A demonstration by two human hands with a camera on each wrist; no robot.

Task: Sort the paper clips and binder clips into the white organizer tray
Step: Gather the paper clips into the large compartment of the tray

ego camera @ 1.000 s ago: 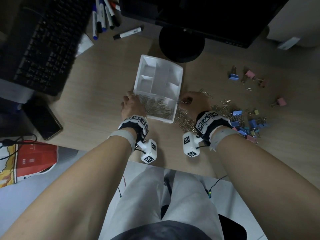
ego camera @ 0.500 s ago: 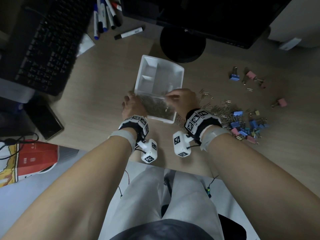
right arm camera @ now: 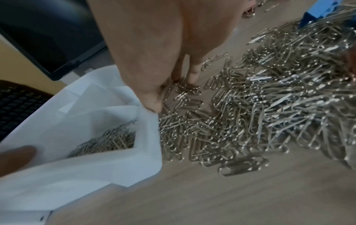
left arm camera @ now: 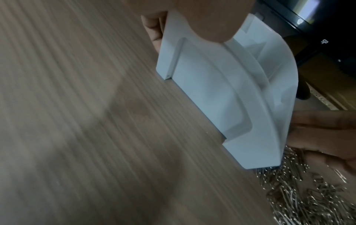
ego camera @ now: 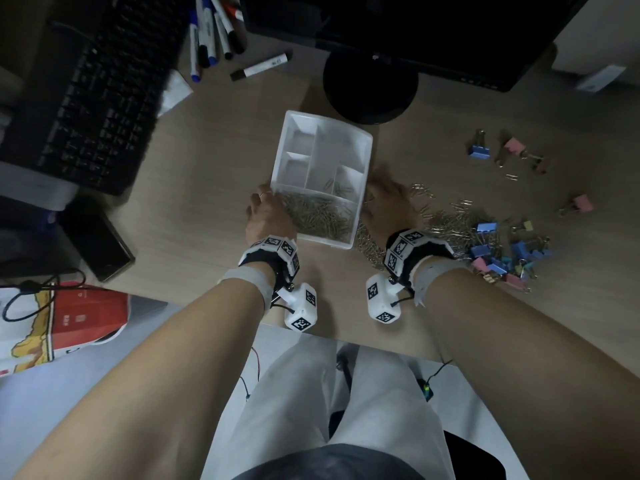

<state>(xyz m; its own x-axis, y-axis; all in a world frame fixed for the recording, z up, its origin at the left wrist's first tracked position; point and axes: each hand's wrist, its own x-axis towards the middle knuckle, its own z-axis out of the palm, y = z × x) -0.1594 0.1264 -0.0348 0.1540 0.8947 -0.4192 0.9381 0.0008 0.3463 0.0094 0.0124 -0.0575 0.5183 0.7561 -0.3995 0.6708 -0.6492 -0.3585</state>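
The white organizer tray point(ego camera: 301, 131) lies mid-desk, its near compartment heaped with silver paper clips point(ego camera: 320, 218). My left hand point(ego camera: 268, 214) grips the tray's near left rim, thumb point(left arm camera: 202, 19) over the edge; the tray point(left arm camera: 221, 91) looks tipped up on that side. My right hand point(ego camera: 388, 202) is just right of the tray, its fingertips point(right arm camera: 192, 76) down on loose paper clips point(right arm camera: 260, 106) and its thumb against the tray's wall point(right arm camera: 134, 159). Whether it pinches any is unclear. The loose pile point(ego camera: 446, 223) spreads right into blue and pink binder clips point(ego camera: 502, 258).
More binder clips point(ego camera: 512, 148) lie scattered far right. A black keyboard point(ego camera: 97, 91) and markers point(ego camera: 214, 32) sit at the back left, a monitor stand point(ego camera: 370, 88) right behind the tray, a phone point(ego camera: 100, 244) at the left. The desk's front edge is close to my wrists.
My right hand was over the tray's near compartment half a second ago; it has swung back right onto the loose pile. My left hand has stayed on the tray's rim.
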